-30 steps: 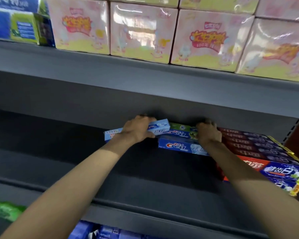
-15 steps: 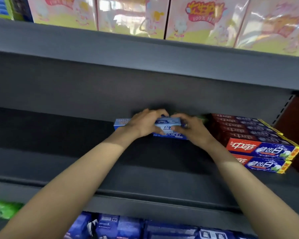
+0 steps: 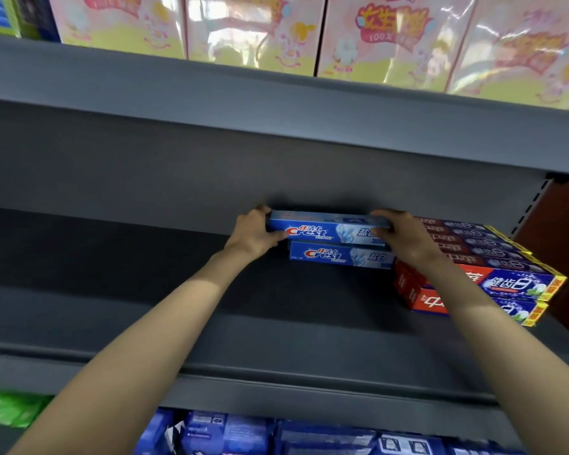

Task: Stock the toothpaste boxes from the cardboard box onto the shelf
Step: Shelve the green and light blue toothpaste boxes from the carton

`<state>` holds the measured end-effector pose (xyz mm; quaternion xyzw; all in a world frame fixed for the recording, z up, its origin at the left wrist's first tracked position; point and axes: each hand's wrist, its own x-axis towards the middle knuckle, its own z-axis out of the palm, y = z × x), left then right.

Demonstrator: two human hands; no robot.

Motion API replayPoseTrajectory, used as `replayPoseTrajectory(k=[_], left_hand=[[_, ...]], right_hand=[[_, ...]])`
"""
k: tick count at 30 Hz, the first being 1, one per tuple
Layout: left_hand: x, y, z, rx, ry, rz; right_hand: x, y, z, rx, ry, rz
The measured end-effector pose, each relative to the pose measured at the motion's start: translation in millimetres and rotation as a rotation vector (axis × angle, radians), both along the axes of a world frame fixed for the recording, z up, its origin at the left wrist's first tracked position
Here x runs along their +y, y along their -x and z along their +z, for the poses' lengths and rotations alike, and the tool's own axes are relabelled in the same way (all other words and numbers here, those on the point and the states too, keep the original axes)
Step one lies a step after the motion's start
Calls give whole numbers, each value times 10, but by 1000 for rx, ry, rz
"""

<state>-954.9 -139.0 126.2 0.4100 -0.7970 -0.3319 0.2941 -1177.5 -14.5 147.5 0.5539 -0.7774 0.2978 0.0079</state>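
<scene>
Both hands grip one Crest box [image 3: 326,228]: left hand [image 3: 255,232] curls round its left end, right hand [image 3: 399,233] its right end. It sits atop a second Crest box [image 3: 339,255], just left of the red stack [image 3: 473,257] on the shelf [image 3: 178,290].

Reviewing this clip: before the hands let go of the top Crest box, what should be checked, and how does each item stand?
1. Left hand grips the top Crest box at its left end: ok.
2. Right hand holds its right end: ok.
3. Top box fully resting on the lower Crest box: cannot tell.
4. Ends flush with the lower box: not ok, top one overhangs left.
5. Label faces forward: ok.
6. Clear of the red toothpaste stack: cannot tell, hand hides it.
</scene>
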Motion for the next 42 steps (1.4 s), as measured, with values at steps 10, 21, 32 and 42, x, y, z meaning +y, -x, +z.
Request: replayPoseTrajectory(k=[10, 21, 32, 42], left_hand=[[45, 347, -50, -10, -13, 33], [99, 260, -22, -321, 252, 5], [375, -501, -23, -483, 701, -129], [942, -2138, -104, -309, 518, -60]], right_hand=[[-234, -94, -82, 145, -215, -189], [-270, -373, -277, 281, -148, -97], [-110, -1558, -348, 59, 18, -86], [404, -3080, -372, 58, 99, 107]])
